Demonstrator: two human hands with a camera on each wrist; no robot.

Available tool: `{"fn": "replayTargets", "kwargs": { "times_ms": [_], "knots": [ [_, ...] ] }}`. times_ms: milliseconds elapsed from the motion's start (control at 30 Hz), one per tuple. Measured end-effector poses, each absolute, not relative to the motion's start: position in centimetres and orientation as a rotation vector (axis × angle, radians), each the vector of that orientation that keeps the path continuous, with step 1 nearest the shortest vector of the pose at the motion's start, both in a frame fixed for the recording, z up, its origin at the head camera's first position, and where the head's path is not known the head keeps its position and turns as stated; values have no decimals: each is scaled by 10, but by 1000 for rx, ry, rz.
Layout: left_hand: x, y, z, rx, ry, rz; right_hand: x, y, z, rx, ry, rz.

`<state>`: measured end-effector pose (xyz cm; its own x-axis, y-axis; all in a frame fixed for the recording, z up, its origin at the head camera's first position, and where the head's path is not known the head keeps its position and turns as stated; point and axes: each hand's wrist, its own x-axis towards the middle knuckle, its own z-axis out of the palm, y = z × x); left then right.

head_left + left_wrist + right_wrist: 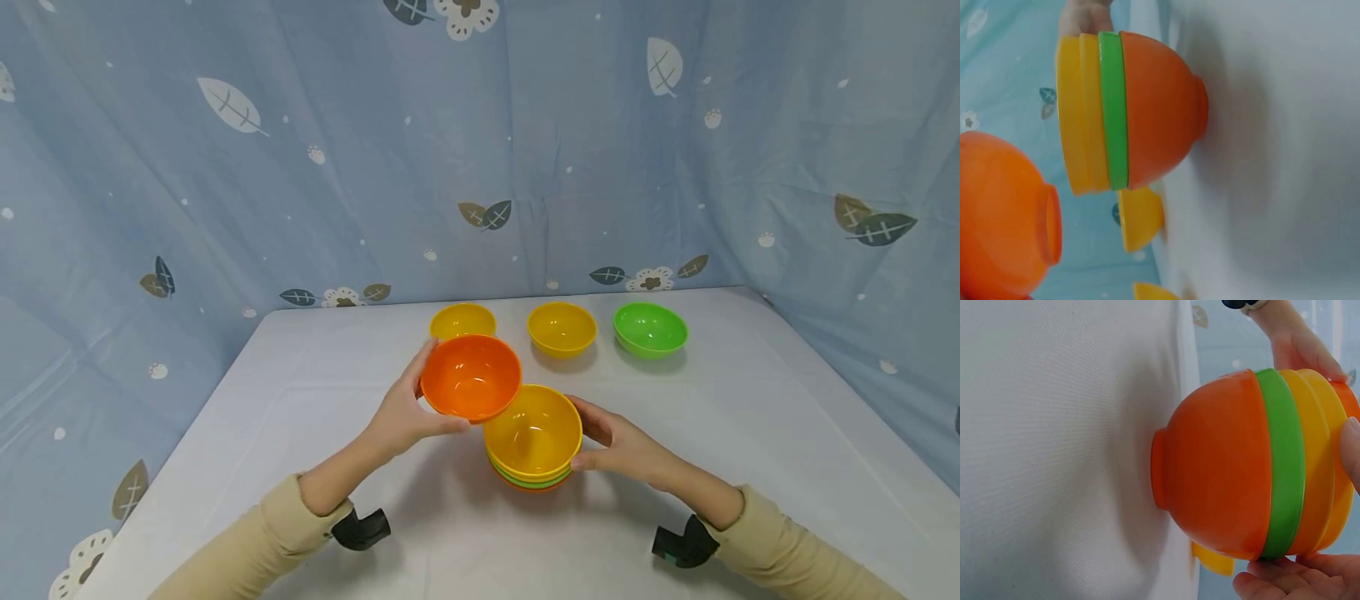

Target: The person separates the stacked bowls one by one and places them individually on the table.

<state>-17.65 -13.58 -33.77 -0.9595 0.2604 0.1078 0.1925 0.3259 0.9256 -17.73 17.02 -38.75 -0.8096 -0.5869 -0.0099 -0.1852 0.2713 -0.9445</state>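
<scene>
My left hand (401, 415) grips an orange bowl (471, 377) by its side, thumb near the front and fingers behind. That bowl is held up, tilted, just left of and above a nested stack. Two yellow bowls (534, 429) top the stack, over a green bowl (1282, 462) and an orange bowl (1219, 469) at the bottom. My right hand (630, 450) holds the stack's right side near the rims, thumb in front, fingers behind. Whether the stack's foot touches the table cannot be told.
Along the back of the white-covered table (315, 392) stand a yellow bowl (459, 318) partly hidden by the held orange one, another yellow bowl (562, 329) and a green bowl (650, 329). A blue patterned curtain (375, 150) hangs behind.
</scene>
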Motion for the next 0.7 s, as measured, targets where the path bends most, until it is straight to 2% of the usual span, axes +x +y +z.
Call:
{"fn": "replayTargets", "kwargs": {
  "times_ms": [700],
  "knots": [
    [-185,-163,-335,258,2644,1733,-178,170,-387,-676,2195,-1537]
  ]
}}
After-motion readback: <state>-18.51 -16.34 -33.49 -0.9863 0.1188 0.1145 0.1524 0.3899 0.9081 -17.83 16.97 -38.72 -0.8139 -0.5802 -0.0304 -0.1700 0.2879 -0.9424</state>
